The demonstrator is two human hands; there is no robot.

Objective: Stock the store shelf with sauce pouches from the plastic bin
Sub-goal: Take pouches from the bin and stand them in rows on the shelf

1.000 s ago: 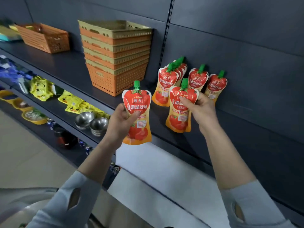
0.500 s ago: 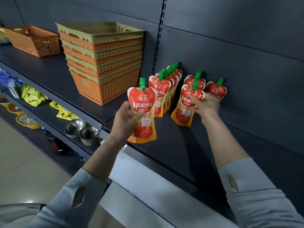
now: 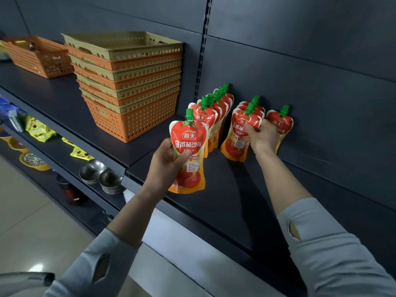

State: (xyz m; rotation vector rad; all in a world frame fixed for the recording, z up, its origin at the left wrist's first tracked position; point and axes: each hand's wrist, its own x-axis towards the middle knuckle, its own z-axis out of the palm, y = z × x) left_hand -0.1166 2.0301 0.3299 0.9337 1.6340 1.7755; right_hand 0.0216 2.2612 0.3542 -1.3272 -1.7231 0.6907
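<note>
Near the middle of the frame the left hand [image 3: 165, 166] grips a red and orange sauce pouch [image 3: 189, 146] upright by its left edge, thumb across the front and fingers curled behind, over the front part of the dark shelf [image 3: 227, 200]. Right of centre the right hand [image 3: 262, 138] pinches the upper right corner of a second pouch [image 3: 235, 142], fingers curled round its edge; this pouch stands on the shelf at the front of a short row. Just left of it a longer row of pouches [image 3: 216, 110] with green caps runs to the back panel [image 3: 321, 99], and a single pouch [image 3: 279, 123] stands just right of the right hand, partly hidden by it. In the upper left a stack of baskets [image 3: 128, 82], orange and tan, sits on the same shelf, with a lone orange basket [image 3: 36, 56] further left. At the lower left a lower shelf [image 3: 64, 159] carries yellow packets [image 3: 38, 130] and metal bowls [image 3: 92, 171]
</note>
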